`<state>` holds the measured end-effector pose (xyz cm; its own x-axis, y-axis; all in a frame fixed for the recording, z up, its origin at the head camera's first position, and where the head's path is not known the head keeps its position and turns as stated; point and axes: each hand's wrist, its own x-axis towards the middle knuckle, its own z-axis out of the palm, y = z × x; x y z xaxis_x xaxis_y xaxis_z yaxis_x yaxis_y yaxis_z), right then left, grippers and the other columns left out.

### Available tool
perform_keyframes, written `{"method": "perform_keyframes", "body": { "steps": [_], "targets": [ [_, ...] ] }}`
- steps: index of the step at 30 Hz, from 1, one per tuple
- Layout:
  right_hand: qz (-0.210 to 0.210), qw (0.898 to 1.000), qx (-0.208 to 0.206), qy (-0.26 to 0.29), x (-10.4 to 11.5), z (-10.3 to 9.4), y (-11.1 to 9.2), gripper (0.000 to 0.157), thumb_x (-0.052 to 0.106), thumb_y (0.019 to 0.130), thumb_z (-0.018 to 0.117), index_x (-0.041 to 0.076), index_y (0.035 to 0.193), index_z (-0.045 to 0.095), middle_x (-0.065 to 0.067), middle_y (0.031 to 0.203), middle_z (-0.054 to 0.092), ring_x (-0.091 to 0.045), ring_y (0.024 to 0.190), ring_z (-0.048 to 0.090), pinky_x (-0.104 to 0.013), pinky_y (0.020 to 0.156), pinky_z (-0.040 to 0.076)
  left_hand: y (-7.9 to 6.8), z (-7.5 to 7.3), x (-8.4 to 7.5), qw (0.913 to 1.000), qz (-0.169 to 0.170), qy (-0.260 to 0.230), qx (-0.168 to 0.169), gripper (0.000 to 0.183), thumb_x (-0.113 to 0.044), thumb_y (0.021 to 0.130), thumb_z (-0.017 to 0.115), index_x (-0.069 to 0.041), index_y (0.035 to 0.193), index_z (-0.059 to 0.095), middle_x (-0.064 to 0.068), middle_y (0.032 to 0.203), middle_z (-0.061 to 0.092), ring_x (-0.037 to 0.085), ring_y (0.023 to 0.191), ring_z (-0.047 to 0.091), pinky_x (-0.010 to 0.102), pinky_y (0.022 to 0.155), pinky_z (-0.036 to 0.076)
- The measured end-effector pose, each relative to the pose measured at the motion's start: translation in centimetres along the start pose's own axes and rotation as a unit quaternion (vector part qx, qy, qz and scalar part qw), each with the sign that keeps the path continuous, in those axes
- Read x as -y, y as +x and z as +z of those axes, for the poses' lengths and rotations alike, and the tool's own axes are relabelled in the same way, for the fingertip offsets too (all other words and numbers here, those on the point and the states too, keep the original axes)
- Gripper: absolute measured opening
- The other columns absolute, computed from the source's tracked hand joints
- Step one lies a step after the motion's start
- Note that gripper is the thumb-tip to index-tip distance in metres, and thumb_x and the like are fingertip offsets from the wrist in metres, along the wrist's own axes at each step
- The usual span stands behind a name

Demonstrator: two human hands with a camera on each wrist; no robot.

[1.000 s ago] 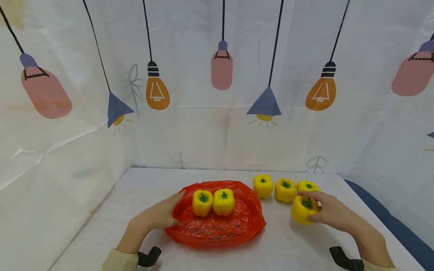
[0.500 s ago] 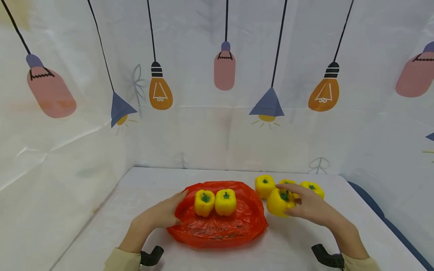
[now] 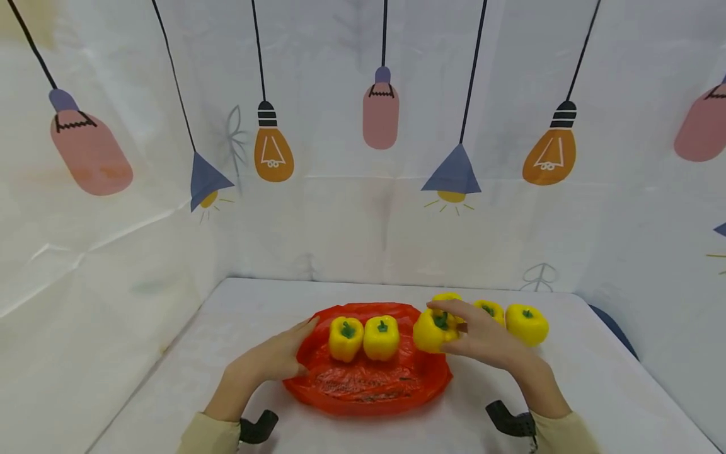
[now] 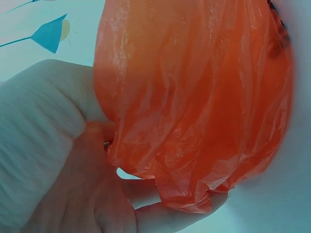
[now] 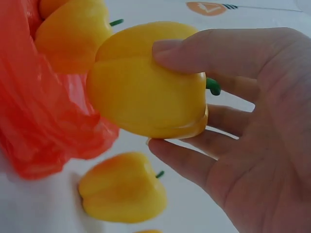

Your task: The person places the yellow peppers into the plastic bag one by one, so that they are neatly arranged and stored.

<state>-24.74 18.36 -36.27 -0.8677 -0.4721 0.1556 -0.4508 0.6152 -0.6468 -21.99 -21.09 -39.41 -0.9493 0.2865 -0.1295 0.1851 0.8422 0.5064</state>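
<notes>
A red plastic bag (image 3: pixel 368 381) lies spread on the table, its rim standing up around two yellow bell peppers (image 3: pixel 346 339) with green stems. My left hand (image 3: pixel 278 353) grips the bag's left edge; in the left wrist view, crumpled plastic (image 4: pixel 194 145) hides part of the thumb and fingers. Over the bag's right rim, my right hand (image 3: pixel 482 334) holds another yellow bell pepper (image 3: pixel 433 331) between thumb and fingers. The right wrist view shows this held pepper (image 5: pixel 146 82) on its side, its stem toward the palm, close to the bag's edge.
Behind and right of my right hand stand more yellow bell peppers, one (image 3: pixel 527 325) farthest right and one (image 3: pixel 448 296) partly hidden by the hand. The white table (image 3: pixel 266 299) meets a lamp-printed sheet (image 3: pixel 340 239) at the back.
My right hand has carried the gripped bell pepper leftward, away from the standing peppers to the bag's right rim. My left hand stays on the bag's left edge.
</notes>
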Motion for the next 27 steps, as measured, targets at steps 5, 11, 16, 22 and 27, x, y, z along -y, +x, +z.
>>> {"method": "perform_keyframes", "body": {
  "steps": [5,11,16,22,27],
  "targets": [
    [0.002,0.999,0.011,-0.031,0.0,1.6,1.4,0.065,0.023,0.080,0.078,0.025,0.140,0.056,0.002,0.142,0.057,-0.026,0.128,0.052,-0.056,0.105,0.048,0.0,0.1,0.0,1.0000,-0.002,0.002,-0.001,0.088,-0.014,0.081,0.077,-0.012,0.157,0.031,0.011,0.162,0.032,0.034,0.147,0.036,0.058,0.118,0.033],
    [0.004,0.998,0.031,-0.051,-0.5,3.2,2.3,0.063,0.012,0.079,0.075,0.019,0.139,0.057,0.002,0.139,0.058,-0.026,0.129,0.052,-0.056,0.107,0.046,0.1,0.3,0.1,1.0000,-0.003,0.002,0.001,0.089,-0.015,0.081,0.077,-0.014,0.157,0.030,0.010,0.163,0.031,0.033,0.147,0.036,0.058,0.118,0.033],
    [0.015,0.997,0.043,-0.062,-1.0,3.8,2.5,0.062,0.010,0.080,0.076,0.021,0.138,0.058,0.000,0.140,0.058,-0.027,0.130,0.052,-0.058,0.107,0.045,0.4,0.5,0.1,1.0000,0.002,0.005,0.003,0.089,-0.016,0.082,0.077,-0.016,0.158,0.029,0.008,0.163,0.031,0.032,0.147,0.036,0.058,0.117,0.034],
    [0.012,0.996,0.049,-0.068,-0.9,4.2,2.8,0.060,0.012,0.083,0.076,0.019,0.140,0.056,-0.005,0.141,0.056,-0.027,0.128,0.053,-0.056,0.108,0.046,0.4,0.6,0.2,1.0000,-0.002,0.008,0.004,0.090,-0.017,0.082,0.078,-0.016,0.157,0.030,0.008,0.163,0.031,0.032,0.147,0.036,0.058,0.117,0.034],
    [0.017,0.996,0.042,-0.070,-1.0,4.8,2.9,0.059,0.013,0.085,0.076,0.020,0.140,0.056,-0.004,0.141,0.055,-0.025,0.128,0.054,-0.054,0.108,0.047,0.3,0.7,0.3,0.9999,-0.009,0.010,0.004,0.090,-0.017,0.081,0.078,-0.016,0.157,0.030,0.008,0.163,0.031,0.032,0.147,0.036,0.058,0.117,0.034]
  ]
}}
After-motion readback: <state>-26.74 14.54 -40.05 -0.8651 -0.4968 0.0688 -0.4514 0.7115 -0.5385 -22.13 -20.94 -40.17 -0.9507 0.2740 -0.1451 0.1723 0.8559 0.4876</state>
